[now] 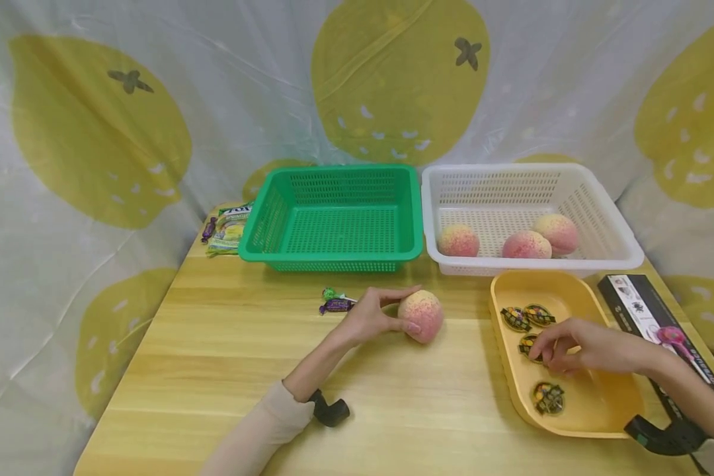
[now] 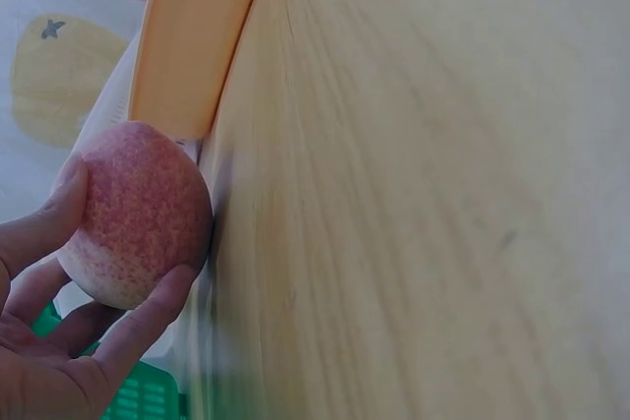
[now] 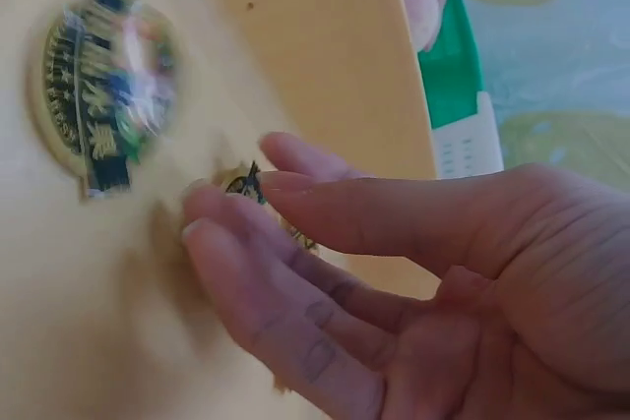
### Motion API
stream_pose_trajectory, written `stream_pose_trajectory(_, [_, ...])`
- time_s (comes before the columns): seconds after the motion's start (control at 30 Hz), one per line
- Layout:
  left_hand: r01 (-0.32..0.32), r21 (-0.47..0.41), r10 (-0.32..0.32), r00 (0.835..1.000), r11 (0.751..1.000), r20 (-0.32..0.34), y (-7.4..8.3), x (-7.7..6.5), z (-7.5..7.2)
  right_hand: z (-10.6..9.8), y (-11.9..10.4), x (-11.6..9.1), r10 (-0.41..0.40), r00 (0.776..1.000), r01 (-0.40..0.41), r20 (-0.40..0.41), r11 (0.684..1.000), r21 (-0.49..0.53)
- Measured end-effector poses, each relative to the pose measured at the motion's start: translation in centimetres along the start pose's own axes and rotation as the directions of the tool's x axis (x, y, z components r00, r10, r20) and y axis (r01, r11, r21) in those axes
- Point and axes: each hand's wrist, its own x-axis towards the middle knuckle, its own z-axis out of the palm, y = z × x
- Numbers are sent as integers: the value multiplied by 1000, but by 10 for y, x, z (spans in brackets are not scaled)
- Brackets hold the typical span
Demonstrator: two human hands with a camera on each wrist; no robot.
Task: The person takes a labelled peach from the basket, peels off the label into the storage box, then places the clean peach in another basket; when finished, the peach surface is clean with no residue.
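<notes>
My left hand [image 1: 373, 316] grips a pink-and-yellow peach [image 1: 424, 317] at the middle of the table, thumb on the near side and fingers on the far side. In the left wrist view, thumb and fingers curl round the peach [image 2: 143, 213] low over the wood. My right hand [image 1: 586, 347] reaches into the yellow tray [image 1: 621, 403], fingers bent loosely beside an oval black-and-gold fruit label [image 1: 528, 345]. In the right wrist view, part of that label [image 3: 243, 184] shows behind the fingertips, with nothing visibly pinched. Another label [image 3: 108, 86] lies near it, and several are in the tray.
A green basket [image 1: 333, 256] and a white basket [image 1: 595, 192] holding three peaches stand at the back. Wrapped candies [image 1: 336, 305] lie by the left forearm. A snack bag [image 1: 229, 231] sits at back left, a black box [image 1: 631, 307] right of the tray.
</notes>
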Motion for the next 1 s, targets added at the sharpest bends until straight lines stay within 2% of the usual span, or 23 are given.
stream_pose_trajectory(0.07, [0, 2, 0, 1000, 1000, 4, 0, 0, 0, 2, -1, -1, 4, 1000, -4, 4, 999, -45])
stream_pose_trajectory(0.2, [9, -3, -9, 1000, 1000, 7, 0, 0, 0, 0, -5, -5, 22, 1000, -24, -13, 980, -196])
stream_pose_trajectory(0.3, [19, -2, -19, 1000, 1000, 9, 0, 0, 0, -12, -14, -13, 112, 992, -122, -55, 959, -256])
stream_pose_trajectory(0.4, [25, 3, -25, 1000, 1000, 14, 1, 1, 0, -33, -22, -24, 186, 973, -216, -137, 942, -257])
stream_pose_trajectory(0.5, [32, 10, -32, 999, 999, 12, 3, 0, -2, -58, -29, -33, 218, 937, -289, -272, 923, -254])
stream_pose_trajectory(0.63, [31, 23, -31, 999, 999, 9, 4, 0, -4, -95, -34, -36, 282, 852, -413, -440, 880, -236])
stream_pose_trajectory(0.7, [26, 25, -27, 1000, 999, 15, 4, -1, -5, -115, -33, -33, 308, 808, -474, -503, 847, -242])
stream_pose_trajectory(0.8, [12, 36, -12, 1000, 999, 23, 4, 0, -5, -142, -29, -27, 364, 764, -535, -533, 819, -208])
stream_pose_trajectory(0.87, [0, 47, -2, 1000, 999, 31, 5, 0, -4, -156, -23, -25, 424, 733, -588, -532, 788, -182])
stream_pose_trajectory(0.9, [-7, 54, 6, 999, 999, 35, 5, 1, -3, -161, -19, -24, 443, 728, -596, -524, 786, -164])
stream_pose_trajectory(1.0, [-33, 72, 30, 998, 997, 47, 7, 3, 0, -172, -2, -28, 487, 734, -598, -473, 793, -113])
